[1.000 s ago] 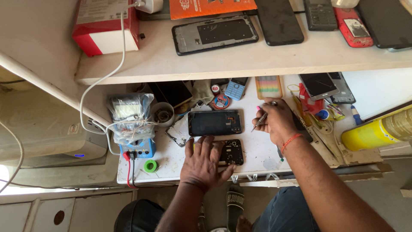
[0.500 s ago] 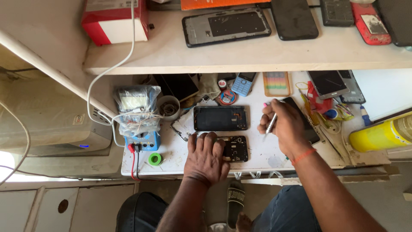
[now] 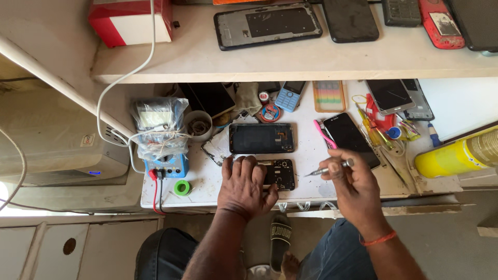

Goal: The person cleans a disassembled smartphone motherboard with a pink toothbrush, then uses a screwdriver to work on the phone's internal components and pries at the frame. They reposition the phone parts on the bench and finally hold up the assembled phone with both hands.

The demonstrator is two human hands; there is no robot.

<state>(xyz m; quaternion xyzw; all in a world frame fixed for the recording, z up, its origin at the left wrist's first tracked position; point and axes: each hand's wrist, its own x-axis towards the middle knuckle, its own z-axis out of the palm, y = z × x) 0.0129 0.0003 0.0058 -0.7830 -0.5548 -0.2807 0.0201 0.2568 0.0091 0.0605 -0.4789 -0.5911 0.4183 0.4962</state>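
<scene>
**Working a screwdriver toward an opened phone body**

Pressing down on the near edge of the white worktop [image 3: 218,186], the left hand [image 3: 244,186] is lying flat, fingers together, over the left part of a small black opened phone body with its circuit parts showing [image 3: 280,173]; the palm is pinning it rather than gripping it. The right hand [image 3: 353,189] is closing its fingers around a slim silver precision screwdriver [image 3: 327,169], whose tip is pointing left toward the opened body but is hanging just beside it, not touching.

Judging by how things are lying, the opening-up is already well along: the phone's inside is exposed, and a black rectangular phone frame with a dark inner panel [image 3: 262,138] is resting apart from it, just behind, as though already separated. What is left seems to be the fine work inside, since the tool is not yet meeting any screw that can be seen; whether screws are out or in is too small to tell.

Around the hands, a black glass-fronted smartphone [image 3: 350,136] is lying to the right beside a pink plastic tool [image 3: 324,134]. A blue test meter wrapped in clear plastic [image 3: 161,140] is standing at the left, with a small green tape roll [image 3: 181,187] near it and a yellow cylindrical can [image 3: 456,155] lying at the far right.
</scene>
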